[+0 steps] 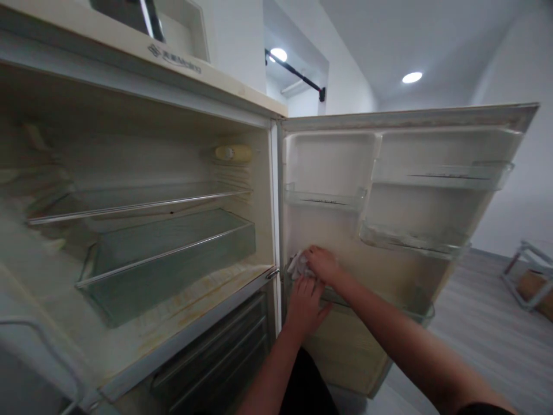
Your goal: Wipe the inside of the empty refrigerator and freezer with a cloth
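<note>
While right grip holds cloth jutting toward hinge, long axis indistinct, left grip closure unclear.

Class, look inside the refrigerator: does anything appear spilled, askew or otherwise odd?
Yes: yellowish-brown stains streak the refrigerator floor below the clear drawer. They look odd against the paler surface around them; their cause cannot be told.

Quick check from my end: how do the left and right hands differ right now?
The right hand is curled over a white cloth; the left hand has its fingers extended, and whether it touches the cloth is unclear. The right hand sits higher, the left lower. The right forearm enters from the lower right, the left from bottom centre. Both are bare, near the hinge side of the open fridge door.
</note>
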A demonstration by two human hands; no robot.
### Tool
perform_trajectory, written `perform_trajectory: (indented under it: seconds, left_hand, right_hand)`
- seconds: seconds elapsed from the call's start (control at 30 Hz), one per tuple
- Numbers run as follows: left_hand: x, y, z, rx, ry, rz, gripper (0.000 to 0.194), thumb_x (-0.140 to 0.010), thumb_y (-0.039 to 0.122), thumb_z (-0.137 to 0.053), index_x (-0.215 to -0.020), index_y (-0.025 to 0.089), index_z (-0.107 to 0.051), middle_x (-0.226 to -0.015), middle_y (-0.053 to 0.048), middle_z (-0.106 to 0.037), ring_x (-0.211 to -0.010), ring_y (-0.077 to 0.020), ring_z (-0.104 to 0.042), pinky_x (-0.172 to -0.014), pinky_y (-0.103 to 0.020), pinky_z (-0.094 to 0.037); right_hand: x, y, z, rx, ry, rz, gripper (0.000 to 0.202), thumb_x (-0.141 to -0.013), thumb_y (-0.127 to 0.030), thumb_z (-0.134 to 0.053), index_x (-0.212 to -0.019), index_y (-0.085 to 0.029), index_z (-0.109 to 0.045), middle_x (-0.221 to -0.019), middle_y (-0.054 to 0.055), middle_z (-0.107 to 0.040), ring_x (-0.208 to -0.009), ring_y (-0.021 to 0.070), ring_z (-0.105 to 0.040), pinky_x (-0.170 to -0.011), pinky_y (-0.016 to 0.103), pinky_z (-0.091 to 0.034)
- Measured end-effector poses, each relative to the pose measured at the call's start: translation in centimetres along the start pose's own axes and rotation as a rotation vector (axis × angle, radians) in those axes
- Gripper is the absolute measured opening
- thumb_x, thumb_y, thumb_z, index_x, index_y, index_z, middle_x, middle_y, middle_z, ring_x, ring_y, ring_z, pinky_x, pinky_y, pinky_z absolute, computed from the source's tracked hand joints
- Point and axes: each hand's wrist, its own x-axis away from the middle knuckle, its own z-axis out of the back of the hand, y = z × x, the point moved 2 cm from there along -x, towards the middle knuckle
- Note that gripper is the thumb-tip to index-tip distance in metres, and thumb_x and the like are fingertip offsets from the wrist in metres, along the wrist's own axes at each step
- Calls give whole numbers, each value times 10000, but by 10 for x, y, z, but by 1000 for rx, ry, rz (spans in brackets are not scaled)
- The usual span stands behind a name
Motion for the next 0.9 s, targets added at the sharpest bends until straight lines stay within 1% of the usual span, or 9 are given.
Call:
perform_trajectory:
  seconds: [0.1, 0.2, 0.3, 0.4, 0.5, 0.63, 0.77, 0.83, 0.9]
  left_hand:
    - [27, -5, 1, -44, 97, 14, 664, -846, 383, -771, -1417, 153, -520, -1468, -213, -538, -1422, -412, -479, -1145, -591, -455]
    - [45, -6, 3, 71, 177, 106, 734, -911, 295, -695, -1540, 144, -349, -1604, -231, -388, -1544, -375, -318, -1175, -570, -447]
    - [51, -4, 6, 202, 286, 192, 734, -954, 255, -628, -1571, 133, -248, -1636, -251, -325, -1553, -312, -318, -1177, -525, -457]
    - [49, -7, 5, 170, 283, 201, 738, -953, 296, -638, -1571, 141, -266, -1631, -242, -352, -1554, -324, -313, -1190, -554, -435]
    - [48, -15, 4, 59, 190, 208, 769, -948, 368, -649, -1583, 149, -275, -1621, -217, -401, -1563, -361, -282, -1204, -604, -398]
    - [50, -23, 6, -25, 46, 171, 734, -957, 319, -616, -1593, 163, -285, -1638, -176, -404, -1570, -349, -266, -1232, -585, -361]
    - [48, -17, 7, -19, 19, 184, 786, -922, 286, -643, -1597, 132, -270, -1651, -182, -381, -1586, -336, -222, -1240, -552, -368]
    - [46, -13, 5, -23, 19, 195, 785, -908, 267, -646, -1590, 126, -283, -1646, -185, -386, -1588, -335, -217, -1238, -547, -373]
    - [43, -10, 3, -36, 22, 204, 780, -902, 265, -650, -1582, 120, -297, -1640, -188, -394, -1585, -340, -223, -1238, -546, -373]
  right_hand:
    - [-21, -18, -14, -233, -173, 73, 261, -971, -179, -583, -1198, -121, -699, -1202, 151, -707, -1099, 258, -670, -893, 306, -494]
    - [-31, -29, -28, -360, -330, 147, 311, -908, -150, -668, -1214, -115, -716, -1199, 134, -736, -1074, 231, -683, -861, 263, -482]
    - [-30, -35, -33, -382, -402, 213, 346, -872, -85, -681, -1210, -128, -739, -1214, 119, -747, -1075, 210, -688, -869, 239, -472]
    - [-20, -30, -30, -403, -482, 266, 324, -902, -104, -648, -1204, -149, -756, -1194, 102, -759, -1021, 194, -700, -853, 230, -472]
    - [3, -3, -24, -365, -543, 260, 323, -881, -185, -704, -1199, -158, -759, -1160, 100, -764, -982, 208, -697, -818, 243, -473]
    - [53, 63, -23, -261, -533, 145, 402, -793, -252, -797, -1180, -159, -743, -1178, 107, -735, -1038, 250, -670, -841, 280, -481]
    - [105, 119, -15, -247, -536, 18, 342, -767, -163, -752, -1109, -145, -748, -1143, 108, -729, -1053, 258, -663, -887, 299, -485]
    - [121, 130, -4, -197, -458, -39, 290, -777, -135, -716, -1063, -150, -757, -1141, 123, -723, -1083, 271, -658, -923, 316, -477]
    - [130, 131, 8, -124, -329, -72, 235, -800, -142, -702, -1029, -147, -754, -1175, 150, -704, -1129, 285, -647, -946, 325, -466]
